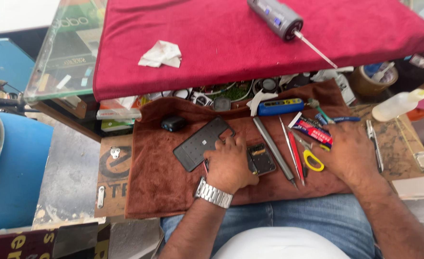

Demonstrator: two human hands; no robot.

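Head view, bench inventory, one entry per item.

Item 1: your left hand [229, 163], wearing a steel wristwatch [214, 193], lies flat on the brown towel [159, 187] that covers your table. Its fingers are spread loosely, pinching nothing; the fingertips touch the lower edge of the black phone back cover [200, 143], which lies inner face up and tilted, near the towel's middle.

Item 2: the opened phone body [261, 158] lies just beside that hand, at its thumb side, with its internals exposed.

Item 3: your right hand [348, 153] rests palm down over the tool row, fingers slackly spread near the yellow-handled tool [313, 160]. Whether it pinches anything underneath, you cannot tell.

Step, as a judgement: mid-disassembly or repair, cover off, a tool being chosen. Your next move likely calls for steadying the phone body with the left hand and a fine pick-up from the row with the right.

Item 4: the tools, namely a grey metal rod [273, 148], tweezers with red grips [295, 152], and a blue rectangular tool [281, 106] at the towel's back edge.

Item 5: packages. A flat red, white and blue glue packet [311, 129], oblong, lies above your right hand; a clear squeeze bottle [395, 105] lies far right; a roll of brown tape [372, 81] sits behind it.

Item 6: a red cloth [250, 43] covers the raised shelf, carrying a crumpled white tissue [160, 53] and a grey cylindrical powered tool [275, 18].

Item 7: a dark round emblem [114, 165] is painted on the board left of the towel.
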